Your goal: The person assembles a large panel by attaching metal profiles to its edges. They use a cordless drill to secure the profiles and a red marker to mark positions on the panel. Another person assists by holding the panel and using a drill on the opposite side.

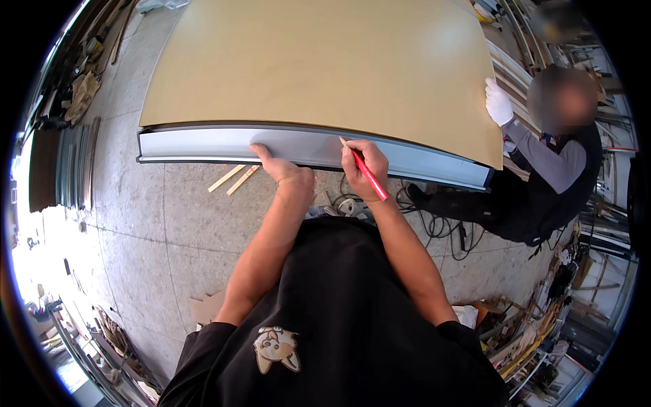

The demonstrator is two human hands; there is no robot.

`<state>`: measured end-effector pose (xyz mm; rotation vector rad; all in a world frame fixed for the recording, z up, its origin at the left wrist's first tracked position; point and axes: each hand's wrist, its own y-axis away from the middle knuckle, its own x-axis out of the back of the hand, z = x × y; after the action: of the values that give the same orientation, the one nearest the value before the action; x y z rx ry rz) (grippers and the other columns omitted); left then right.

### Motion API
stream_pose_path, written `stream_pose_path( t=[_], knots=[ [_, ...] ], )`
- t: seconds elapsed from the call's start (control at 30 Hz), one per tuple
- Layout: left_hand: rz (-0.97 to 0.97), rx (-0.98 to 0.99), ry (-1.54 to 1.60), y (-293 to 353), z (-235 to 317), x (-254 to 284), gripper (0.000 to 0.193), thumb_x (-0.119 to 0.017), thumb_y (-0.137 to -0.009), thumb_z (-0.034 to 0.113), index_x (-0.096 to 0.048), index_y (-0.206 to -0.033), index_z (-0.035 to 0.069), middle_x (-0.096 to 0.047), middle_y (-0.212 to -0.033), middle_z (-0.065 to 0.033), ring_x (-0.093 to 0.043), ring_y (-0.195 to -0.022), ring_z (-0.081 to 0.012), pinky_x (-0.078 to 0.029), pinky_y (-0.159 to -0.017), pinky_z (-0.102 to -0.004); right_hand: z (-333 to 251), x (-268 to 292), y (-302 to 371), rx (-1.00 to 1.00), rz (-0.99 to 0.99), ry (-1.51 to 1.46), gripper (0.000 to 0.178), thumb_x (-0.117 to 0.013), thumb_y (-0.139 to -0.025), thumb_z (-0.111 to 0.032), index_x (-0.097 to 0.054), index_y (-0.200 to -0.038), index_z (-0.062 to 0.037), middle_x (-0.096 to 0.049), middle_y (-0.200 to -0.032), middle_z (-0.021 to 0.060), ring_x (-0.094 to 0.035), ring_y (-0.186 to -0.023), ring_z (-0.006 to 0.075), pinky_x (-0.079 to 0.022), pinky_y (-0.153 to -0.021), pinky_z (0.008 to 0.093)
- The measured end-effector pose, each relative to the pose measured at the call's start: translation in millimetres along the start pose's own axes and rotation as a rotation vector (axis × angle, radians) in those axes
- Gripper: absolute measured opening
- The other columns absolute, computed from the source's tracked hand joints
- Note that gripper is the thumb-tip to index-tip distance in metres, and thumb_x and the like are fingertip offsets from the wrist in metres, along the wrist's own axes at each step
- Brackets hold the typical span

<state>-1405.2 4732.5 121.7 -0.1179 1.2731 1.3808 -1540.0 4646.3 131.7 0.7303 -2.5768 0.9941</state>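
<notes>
A long silvery metal channel (203,141) with dark edges runs along the near side of a large tan panel (319,68). My left hand (288,173) grips the channel's near edge; its thumb lies on the metal face and its other fingers are mostly hidden below. In my right hand (366,166) is a red pencil (369,175), held slantwise in a closed writing grip. The pencil's pale tip points up and left, over the channel's face near the panel; whether it touches the metal I cannot tell.
A co-worker (566,149) at the right holds the panel's right edge with a white-gloved hand (498,102). Black cables (441,227) lie on the concrete floor (203,224), with two wooden strips (242,180) nearer the left. Stacked boards (61,166) stand at the far left.
</notes>
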Motion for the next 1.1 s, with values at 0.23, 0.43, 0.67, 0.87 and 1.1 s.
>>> stream_pose_path(
  t=[0.23, 0.43, 0.67, 0.87, 1.1],
  knots=[
    [0.008, -0.012, -0.022, -3, 0, 0, 0.077, -0.036, -0.102, 0.072, -0.043, -0.152, 0.014, -0.047, -0.154, -0.0087, -0.045, -0.139, -0.0332, -0.034, -0.119, -0.052, -2, 0, -2, 0.007, 0.028, -0.026, 0.009, -0.072, -0.09, -0.007, -0.067, -0.096, -0.0012, -0.071, -0.086, 0.014, -0.069, -0.072, 0.0273, -0.056, -0.066, 0.0359],
    [0.02, 0.01, -0.024, -1, 1, -3, 0.077, -0.035, -0.102, 0.072, -0.043, -0.153, 0.015, -0.047, -0.154, -0.0086, -0.045, -0.139, -0.0329, -0.034, -0.12, -0.0519, -5, 3, -4, 0.009, 0.004, -0.017, 0.008, -0.071, -0.087, -0.004, -0.067, -0.093, -0.0024, -0.069, -0.083, 0.0141, -0.068, -0.073, 0.0323, -0.056, -0.066, 0.0392],
    [0.032, 0.023, -0.038, 3, 2, -6, 0.078, -0.036, -0.101, 0.073, -0.042, -0.153, 0.016, -0.046, -0.155, -0.0082, -0.045, -0.14, -0.0328, -0.034, -0.12, -0.052, -10, 4, -6, -0.035, 0.011, -0.031, 0.006, -0.07, -0.088, -0.003, -0.066, -0.092, -0.0026, -0.068, -0.081, 0.0136, -0.066, -0.07, 0.0315, -0.054, -0.063, 0.0392],
    [0.037, 0.034, -0.05, 5, 4, -6, 0.078, -0.035, -0.101, 0.073, -0.042, -0.153, 0.015, -0.046, -0.155, -0.0079, -0.045, -0.14, -0.0328, -0.033, -0.121, -0.052, -8, 4, -6, -0.004, -0.001, -0.022, 0.006, -0.07, -0.09, -0.005, -0.066, -0.093, -0.002, -0.068, -0.081, 0.0129, -0.066, -0.068, 0.027, -0.053, -0.062, 0.036],
    [0.057, 0.026, -0.024, -3, 1, 2, 0.081, -0.039, -0.101, 0.072, -0.041, -0.153, 0.011, -0.046, -0.155, -0.0093, -0.044, -0.14, -0.0326, -0.033, -0.12, -0.0498, -7, 3, -6, -0.02, 0.009, -0.019, 0.007, -0.07, -0.091, -0.006, -0.066, -0.093, -0.0011, -0.069, -0.081, 0.012, -0.066, -0.067, 0.0226, -0.054, -0.063, 0.0333]
  ],
)
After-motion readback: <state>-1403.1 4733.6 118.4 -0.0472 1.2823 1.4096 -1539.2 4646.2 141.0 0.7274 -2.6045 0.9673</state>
